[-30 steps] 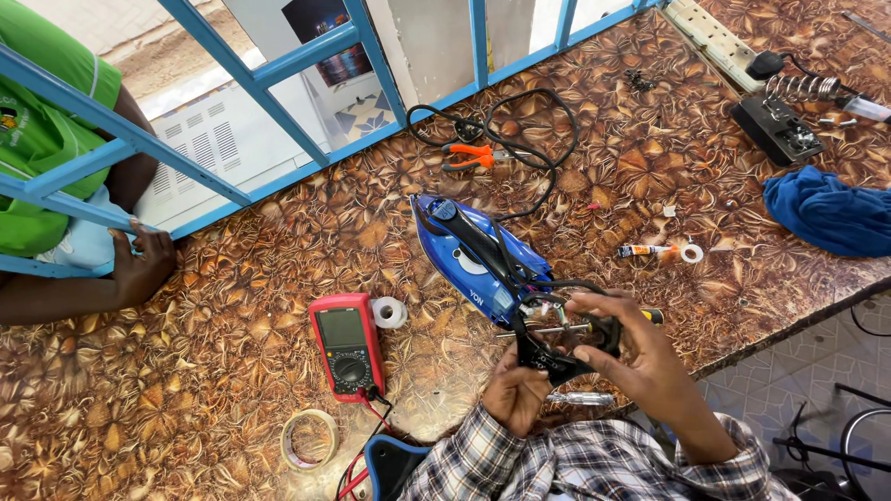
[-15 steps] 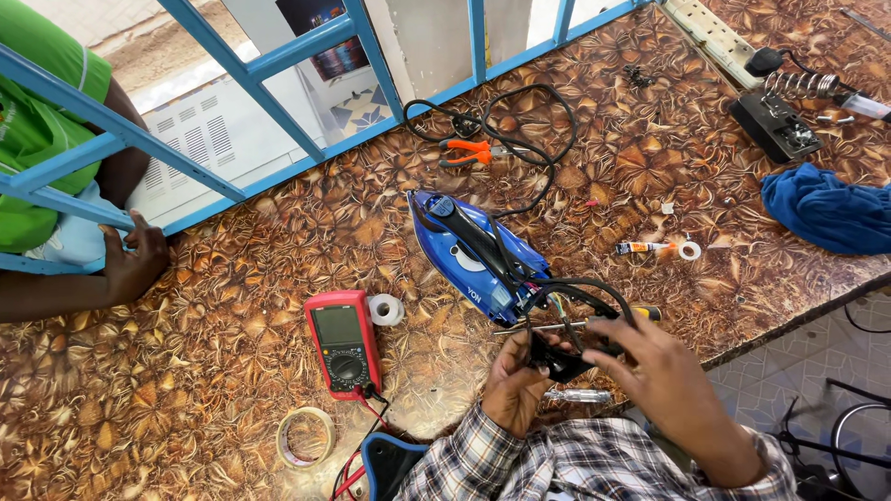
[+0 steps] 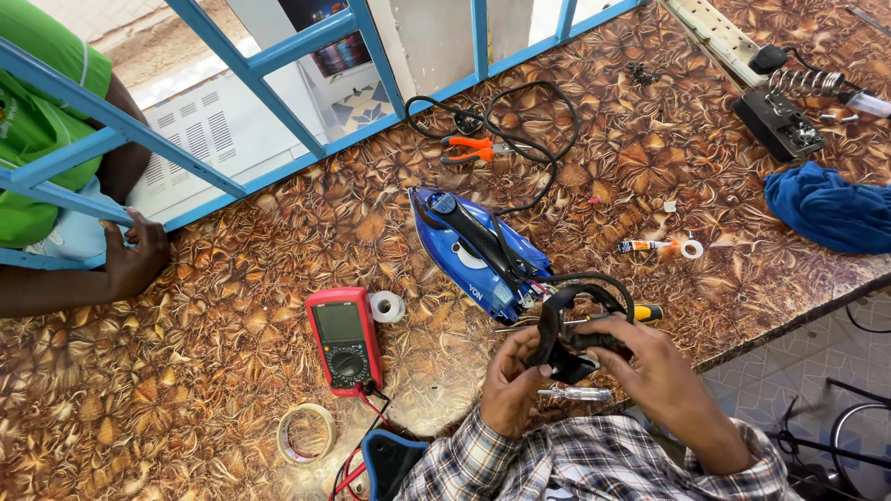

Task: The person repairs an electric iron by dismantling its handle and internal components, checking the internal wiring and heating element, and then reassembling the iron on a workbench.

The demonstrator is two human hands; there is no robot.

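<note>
A black plastic rear cover piece (image 3: 568, 336) with a looping black cable sat at the near edge of the leaf-patterned brown table (image 3: 232, 306), just near the open end of the blue steam iron (image 3: 475, 252). The left hand (image 3: 509, 382) curled closed around its left side, and the right hand (image 3: 654, 371) clasped its right side, fingers wrapped over it. A silver screwdriver (image 3: 575, 394) lay beneath the hands. Left of them stood a red multimeter (image 3: 343, 339) beside a small white tape roll (image 3: 386, 306). Far off lay orange-handled pliers (image 3: 469, 148); a blue cloth (image 3: 826, 206) lay to the right.

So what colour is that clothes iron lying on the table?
The iron is bright blue with a black handle, seen clearly in the head view.
</note>
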